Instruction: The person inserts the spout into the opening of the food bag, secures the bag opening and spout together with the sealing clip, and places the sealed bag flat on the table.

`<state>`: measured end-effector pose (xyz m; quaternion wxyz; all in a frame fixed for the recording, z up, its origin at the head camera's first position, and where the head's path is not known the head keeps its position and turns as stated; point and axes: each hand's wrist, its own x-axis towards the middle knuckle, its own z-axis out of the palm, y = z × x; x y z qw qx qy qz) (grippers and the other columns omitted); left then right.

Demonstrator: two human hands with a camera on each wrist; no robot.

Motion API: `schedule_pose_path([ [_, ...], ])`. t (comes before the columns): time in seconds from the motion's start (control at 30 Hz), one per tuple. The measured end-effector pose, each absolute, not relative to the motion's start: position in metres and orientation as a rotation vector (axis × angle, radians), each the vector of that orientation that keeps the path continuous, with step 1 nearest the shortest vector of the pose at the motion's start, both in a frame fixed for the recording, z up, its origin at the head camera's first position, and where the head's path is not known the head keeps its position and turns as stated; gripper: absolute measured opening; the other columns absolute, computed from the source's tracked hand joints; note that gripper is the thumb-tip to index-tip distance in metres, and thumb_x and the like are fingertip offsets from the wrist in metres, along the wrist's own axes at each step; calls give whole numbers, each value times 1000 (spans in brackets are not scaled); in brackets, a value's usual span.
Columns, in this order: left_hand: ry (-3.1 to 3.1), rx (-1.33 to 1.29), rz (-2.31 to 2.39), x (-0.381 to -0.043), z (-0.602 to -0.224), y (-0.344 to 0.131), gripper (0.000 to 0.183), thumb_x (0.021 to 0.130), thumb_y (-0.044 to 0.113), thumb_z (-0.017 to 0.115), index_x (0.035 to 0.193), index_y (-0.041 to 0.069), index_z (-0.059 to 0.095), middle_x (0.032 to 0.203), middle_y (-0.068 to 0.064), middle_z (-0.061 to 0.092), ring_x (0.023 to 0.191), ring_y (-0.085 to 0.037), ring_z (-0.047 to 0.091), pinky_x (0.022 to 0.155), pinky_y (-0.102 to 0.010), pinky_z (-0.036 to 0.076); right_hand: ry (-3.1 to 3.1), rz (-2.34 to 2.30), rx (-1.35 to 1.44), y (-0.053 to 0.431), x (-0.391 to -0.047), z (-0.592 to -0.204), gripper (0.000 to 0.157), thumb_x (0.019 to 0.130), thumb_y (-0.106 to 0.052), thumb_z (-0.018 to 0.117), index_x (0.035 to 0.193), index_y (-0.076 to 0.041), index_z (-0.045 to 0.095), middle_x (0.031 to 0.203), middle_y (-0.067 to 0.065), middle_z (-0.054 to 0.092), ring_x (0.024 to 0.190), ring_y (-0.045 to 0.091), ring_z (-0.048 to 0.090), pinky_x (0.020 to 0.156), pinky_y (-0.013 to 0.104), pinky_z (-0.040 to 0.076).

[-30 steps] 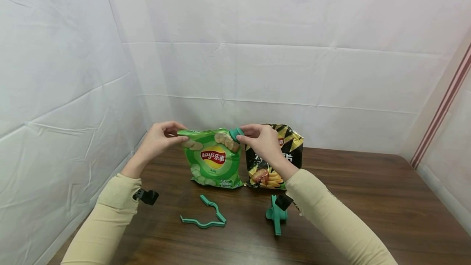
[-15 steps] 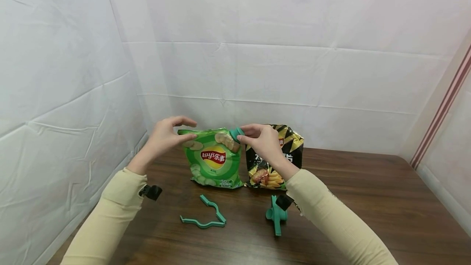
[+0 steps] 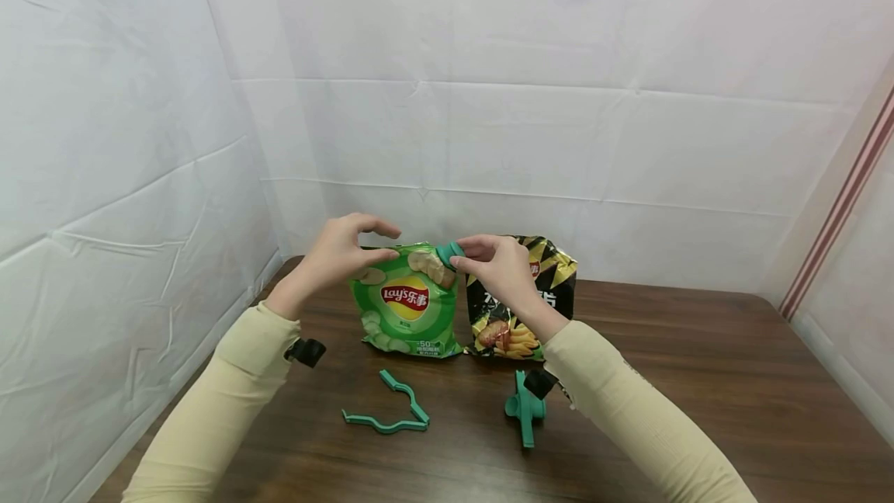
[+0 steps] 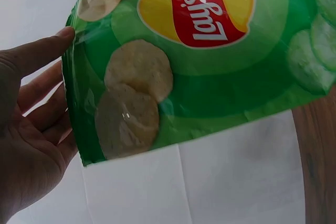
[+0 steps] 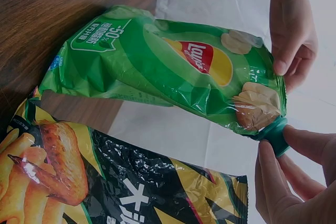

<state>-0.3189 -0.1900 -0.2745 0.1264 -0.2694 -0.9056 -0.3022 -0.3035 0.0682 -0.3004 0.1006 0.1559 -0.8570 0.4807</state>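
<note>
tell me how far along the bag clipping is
Done, it seems: the green bag stands upright, a clip at its top corner. In hand: the right grip pinches that clip, the left grip at the bag's top edge; fastening unclear. Left, probably: the black bag, no clip in sight, while an open clip and a spare clip lie on the table.

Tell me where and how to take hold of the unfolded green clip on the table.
Best pinched, I'd judge, at the corner of the unfolded green clip where its two arms meet, coming from above on the near side. It lies flat, spread in a V, so both slim arms should lift together; the green chip bag stands beyond it.
</note>
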Motion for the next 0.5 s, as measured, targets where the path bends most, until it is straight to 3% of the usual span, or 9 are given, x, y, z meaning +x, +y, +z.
schedule_pose_path([
  [0.5, -2692, -888, -882, -326, -270, -174, 22, 84, 22, 73, 104, 13, 71, 103, -3, 71, 102, -21, 64, 93, -43, 48, -2515, 1406, 474, 64, -303, -301, 28, 84, -25, 73, 109, -13, 72, 98, 6, 73, 87, 18, 70, 75, 33, 55],
])
